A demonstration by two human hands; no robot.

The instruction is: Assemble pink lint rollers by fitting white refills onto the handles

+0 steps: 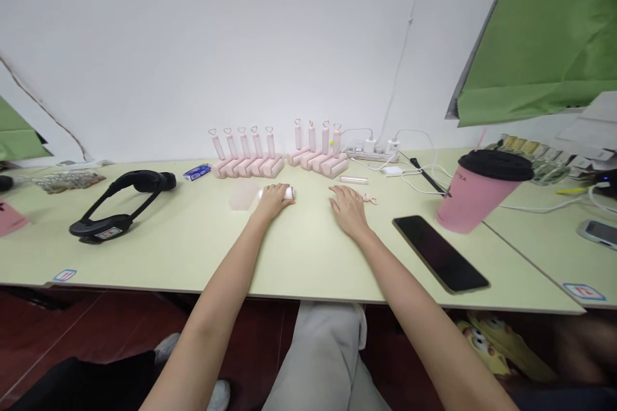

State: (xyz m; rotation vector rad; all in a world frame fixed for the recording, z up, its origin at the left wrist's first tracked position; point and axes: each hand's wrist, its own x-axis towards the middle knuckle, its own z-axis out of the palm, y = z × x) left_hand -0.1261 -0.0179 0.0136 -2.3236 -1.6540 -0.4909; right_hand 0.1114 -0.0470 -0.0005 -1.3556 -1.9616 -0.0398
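Note:
My left hand (272,201) lies over a small white cylinder (289,193), its fingers curved round the middle so that only the ends show. Left of that hand is a pale pink translucent sheet (242,196), flat on the table. My right hand (348,207) rests palm down with its fingers stretched out, holding nothing. Just right of it lies a pink cap with a heart-shaped loop (370,199). Beyond the fingertips is a clear tube (354,180).
Pink tubes with heart loops (243,141) stand in two groups behind rows of pink cylinders (248,167). A black headset (120,205) and a blue packet (197,172) are left. A phone (441,253), pink cup (477,199) and white cables (419,173) are right.

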